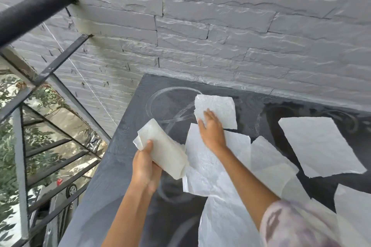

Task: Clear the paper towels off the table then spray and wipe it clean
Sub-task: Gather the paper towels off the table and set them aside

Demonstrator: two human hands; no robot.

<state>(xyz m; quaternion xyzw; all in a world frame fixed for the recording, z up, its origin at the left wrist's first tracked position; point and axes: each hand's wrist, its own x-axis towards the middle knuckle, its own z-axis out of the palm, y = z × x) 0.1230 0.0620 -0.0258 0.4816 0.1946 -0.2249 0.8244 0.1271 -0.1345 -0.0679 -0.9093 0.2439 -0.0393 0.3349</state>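
**A:** Entry, head view. State of the left grip [145, 164]?

**B:** Fingers and thumb were curled round a folded wad of paper towels [167, 152]; the thumb lay across its upper face; the wad was held clear of the worktop [124, 126], over the left part of it, one end pointing away from the person.

**A:** And the right grip [211, 128]?

**B:** It grasped nothing; the fingers were straight and close together, palm down, pressing on the near left corner of the far sheet [220, 108]; the heel of the hand sat over the large crumpled sheet [202, 164] just beside it.

**A:** Where were the remaining towels?

**B:** All lay flat on the worktop; the far sheet was nearest the wall [200, 26]; the large crumpled sheet ran under the right forearm and touched the held wad at its left edge; a middle sheet [269, 164] overlapped it on the right; a square sheet [319, 144] lay apart, further right; an edge sheet [353, 208] was cut off by the frame at lower right; a near sheet [222, 224] lay closest to the person, partly behind the patterned sleeve [291, 224].

**A:** Surface condition?

**B:** Dark grey, with pale ring marks [160, 104] left of the far sheet; fainter smears near the bottom.

**A:** Surroundings?

**B:** Grey stone wall behind; a black metal railing [34, 12] at left; foliage and a parked car [68, 188] below it.
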